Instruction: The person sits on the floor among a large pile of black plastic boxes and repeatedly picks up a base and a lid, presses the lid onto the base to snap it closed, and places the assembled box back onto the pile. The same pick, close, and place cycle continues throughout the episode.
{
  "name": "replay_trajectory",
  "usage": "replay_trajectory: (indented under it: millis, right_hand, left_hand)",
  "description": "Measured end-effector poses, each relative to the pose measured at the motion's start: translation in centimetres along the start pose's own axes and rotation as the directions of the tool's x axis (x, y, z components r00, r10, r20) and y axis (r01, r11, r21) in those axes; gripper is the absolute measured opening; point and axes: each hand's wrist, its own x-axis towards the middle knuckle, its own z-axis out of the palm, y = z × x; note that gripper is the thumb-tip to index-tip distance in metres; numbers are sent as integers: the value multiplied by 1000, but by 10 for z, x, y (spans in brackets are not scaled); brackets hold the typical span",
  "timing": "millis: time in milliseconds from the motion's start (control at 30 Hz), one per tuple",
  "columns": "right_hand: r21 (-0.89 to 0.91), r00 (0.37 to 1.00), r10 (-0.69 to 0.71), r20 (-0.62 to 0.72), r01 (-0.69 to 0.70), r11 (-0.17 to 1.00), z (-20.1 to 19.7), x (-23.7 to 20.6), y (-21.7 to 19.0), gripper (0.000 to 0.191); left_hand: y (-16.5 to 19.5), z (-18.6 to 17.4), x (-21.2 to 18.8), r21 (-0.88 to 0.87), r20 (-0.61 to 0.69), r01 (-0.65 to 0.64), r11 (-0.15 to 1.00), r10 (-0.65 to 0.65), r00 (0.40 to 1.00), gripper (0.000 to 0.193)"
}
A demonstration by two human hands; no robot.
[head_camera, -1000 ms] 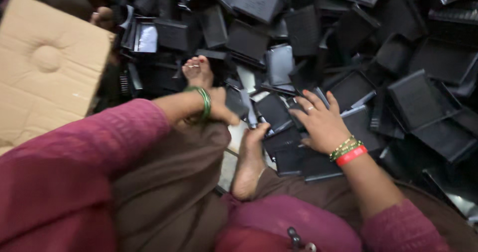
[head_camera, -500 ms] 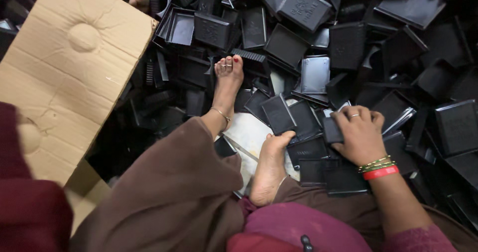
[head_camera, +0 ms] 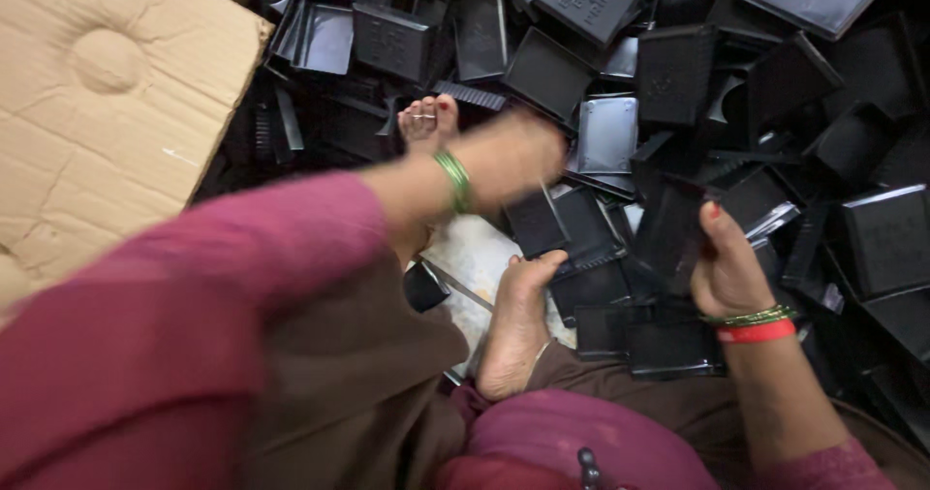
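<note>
Nearest the camera, a maroon garment [head_camera: 572, 442] and a brown skirt [head_camera: 358, 393] are seen, with a maroon sleeve [head_camera: 184, 306] stretched across the lower left. A bare foot [head_camera: 513, 325] is rested on a pale patch of floor [head_camera: 475, 258] between the knees.

To the right, the right hand [head_camera: 727, 272], ringed at the wrist by green and red bangles [head_camera: 756, 323], is closed around the edge of a black plastic tray [head_camera: 668, 233], which is held tilted just above the heap. More flat black trays [head_camera: 639, 340] are laid just beside that wrist, against the skirt.

Further out, the left hand [head_camera: 509, 156] is blurred by motion above the heap, a green bangle [head_camera: 453, 182] worn at its wrist. Whether its fingers are spread or clenched cannot be told, and nothing can be seen in it. Just beyond it, a second bare foot [head_camera: 429, 122] with red-painted toenails is set among the trays.

Farthest away, the floor is covered by a heap of black plastic trays [head_camera: 775, 83], square and shallow, some lying upside down, some on edge. At the upper left, a sheet of brown cardboard [head_camera: 107, 112] is laid flat, a round dent pressed into it.
</note>
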Motion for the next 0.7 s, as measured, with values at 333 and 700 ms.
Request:
replay_trajectory:
  millis: [333,700]
  right_hand:
    - [198,990,13,138,-40,979,32,-8,-25,70]
    - [-248,899,-437,14,426,870,36,-7,-26,57]
  left_hand:
    - [43,58,-23,93,145,-462,882,447,883,48]
    - [102,-46,115,-672,546,719,178,-536,644,103]
